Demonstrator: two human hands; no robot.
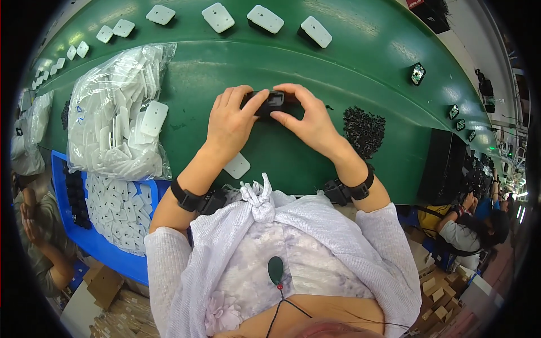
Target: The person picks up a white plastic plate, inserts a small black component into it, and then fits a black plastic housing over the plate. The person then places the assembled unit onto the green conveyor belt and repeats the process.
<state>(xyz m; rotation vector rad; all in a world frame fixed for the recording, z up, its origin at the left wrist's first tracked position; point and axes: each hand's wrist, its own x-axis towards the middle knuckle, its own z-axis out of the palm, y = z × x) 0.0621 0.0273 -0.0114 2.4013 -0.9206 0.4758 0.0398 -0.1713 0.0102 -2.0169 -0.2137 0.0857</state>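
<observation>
Both hands meet over the green table [293, 62] on a small black box-shaped part [271, 102]. My left hand [230, 123] grips its left end with thumb and fingers. My right hand [304, 117] holds its right end, fingers arched over the top. A white flat plate [236, 165] lies on the table under my left wrist. A heap of small black pieces [364, 129] sits just right of my right hand.
A clear bag of white plates [115, 115] lies at the left, above a blue tray [110, 248] with more white plates and black parts. White plates [265, 19] ride the belt at the top. Other people sit at the left and right edges.
</observation>
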